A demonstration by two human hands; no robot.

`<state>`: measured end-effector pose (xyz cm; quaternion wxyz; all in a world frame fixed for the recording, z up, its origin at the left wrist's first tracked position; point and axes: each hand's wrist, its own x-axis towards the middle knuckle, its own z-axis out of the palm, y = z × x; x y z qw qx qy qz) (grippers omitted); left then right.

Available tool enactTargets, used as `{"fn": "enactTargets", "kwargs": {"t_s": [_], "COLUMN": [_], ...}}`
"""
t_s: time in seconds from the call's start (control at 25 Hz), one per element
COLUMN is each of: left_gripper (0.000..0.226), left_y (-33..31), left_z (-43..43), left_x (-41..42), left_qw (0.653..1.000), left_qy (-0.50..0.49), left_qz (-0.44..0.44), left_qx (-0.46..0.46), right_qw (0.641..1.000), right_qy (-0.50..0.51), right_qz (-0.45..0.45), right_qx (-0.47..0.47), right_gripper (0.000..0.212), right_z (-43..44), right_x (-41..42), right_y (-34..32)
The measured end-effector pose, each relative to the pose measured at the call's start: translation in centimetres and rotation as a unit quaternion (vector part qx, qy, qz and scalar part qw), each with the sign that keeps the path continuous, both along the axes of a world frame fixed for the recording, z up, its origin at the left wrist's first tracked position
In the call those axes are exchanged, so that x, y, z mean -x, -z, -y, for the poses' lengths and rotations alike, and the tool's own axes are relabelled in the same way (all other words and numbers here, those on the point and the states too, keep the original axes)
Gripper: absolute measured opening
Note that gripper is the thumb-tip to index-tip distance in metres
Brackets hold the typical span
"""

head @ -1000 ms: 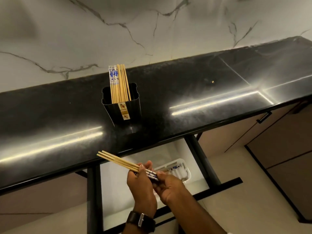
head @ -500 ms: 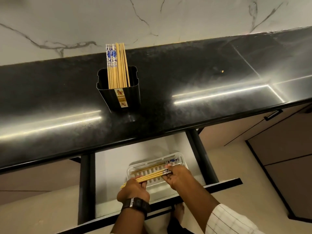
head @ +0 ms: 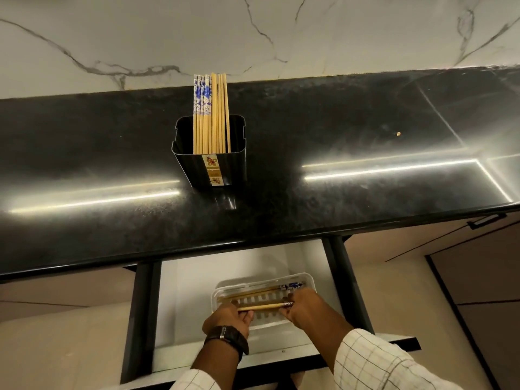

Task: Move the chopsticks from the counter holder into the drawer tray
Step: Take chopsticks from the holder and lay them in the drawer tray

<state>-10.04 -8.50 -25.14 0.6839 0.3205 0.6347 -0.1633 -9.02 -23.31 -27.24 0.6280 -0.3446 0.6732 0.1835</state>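
Where the black counter [head: 323,192] meets the marble wall, a black holder [head: 209,167] stands upright with a row of chopsticks [head: 211,114] upright inside it, leaning against its near wall. The leftmost sticks in the row carry blue-and-white patterned tops; the rest are plain wood. A narrow gold and white label [head: 213,170] with flower motifs runs down the front face of the holder; its writing is too small to read.

Below the counter edge, an open drawer [head: 183,291] with a pale floor contains a clear slotted tray [head: 270,323]. Several chopsticks [head: 261,290] lie lengthwise along the far side of the tray, patterned ends to the right.

A held bundle of chopsticks [head: 264,306] is positioned horizontally just over the tray slots, patterned ends to the right.
- Left hand [head: 229,319]: grip closed around the plain end of the bundle, fingers curled over it. A dark wristwatch [head: 228,337] is on this wrist.
- Right hand [head: 302,306]: grip pinched on the patterned end, fingertips pressed to the sticks. A checked sleeve [head: 374,361] covers this forearm.

Whether the bundle touches the tray floor cannot be determined
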Motion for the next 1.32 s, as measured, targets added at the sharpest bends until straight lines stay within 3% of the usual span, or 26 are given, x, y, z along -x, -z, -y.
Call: {"fn": "enactTargets", "kwargs": {"t_s": [0.12, 0.24, 0.36, 0.44, 0.52, 0.6, 0.68, 0.76, 0.88, 0.92, 1.0, 1.08, 1.32], "left_gripper": [0.042, 0.04, 0.031, 0.018, 0.013, 0.013, 0.013, 0.015, 0.032, 0.039, 0.047, 0.052, 0.059], "left_y": [0.0, -1.4, -4.1, -7.0, -10.6, -14.2, -17.1, -19.0, -20.4, -20.3, -19.6, -18.9, -18.2], "left_z": [-0.1, 0.1, 0.6, 0.5, 0.1, -0.6, -1.1, -1.5, -1.6, -1.8, -2.3, -2.8, -3.6], "left_x": [0.0, 0.2, -0.3, -1.6, -3.6, -6.1, -8.8, -11.8, -15.5, -16.3, -17.4, -18.0, -18.6], "left_qw": [0.999, 1.0, 0.999, 0.996, 0.985, 0.946, 0.894, 0.835, 0.724, 0.695, 0.649, 0.62, 0.596], "left_qy": [0.011, 0.0, -0.031, -0.054, -0.058, -0.026, 0.042, 0.133, 0.289, 0.332, 0.396, 0.446, 0.478], "left_qz": [-0.009, 0.007, 0.038, 0.068, 0.14, 0.287, 0.401, 0.453, 0.492, 0.496, 0.501, 0.498, 0.468], "left_qx": [0.035, 0.015, -0.012, -0.032, -0.085, -0.147, -0.198, -0.281, -0.387, -0.401, -0.413, -0.411, -0.445], "right_qw": [1.0, 0.997, 0.993, 0.978, 0.924, 0.844, 0.788, 0.777, 0.787, 0.781, 0.76, 0.738, 0.717], "right_qy": [0.02, -0.008, -0.026, -0.02, -0.058, -0.113, -0.16, -0.213, -0.316, -0.347, -0.386, -0.397, -0.385], "right_qz": [0.001, 0.042, 0.106, 0.207, 0.355, 0.463, 0.491, 0.479, 0.441, 0.434, 0.425, 0.425, 0.432], "right_qx": [-0.02, -0.066, -0.045, 0.011, 0.128, 0.247, 0.335, 0.35, 0.294, 0.284, 0.305, 0.342, 0.39], "right_gripper": [0.027, 0.031, 0.023, 0.018, 0.017, 0.011, 0.009, 0.029, 0.058, 0.056, 0.024, 0.01, 0.015], "right_z": [-0.3, -0.7, -1.6, -2.3, -2.7, -3.2, -4.2, -5.1, -6.3, -6.6, -6.9, -6.8, -6.3], "right_x": [-0.2, -0.3, 0.0, -1.0, -4.3, -9.5, -15.7, -21.6, -28.2, -29.6, -31.4, -32.3, -32.3], "right_y": [-1.5, -4.8, -9.0, -13.0, -17.2, -21.0, -23.1, -24.2, -24.2, -24.0, -24.0, -24.0, -24.2]}}
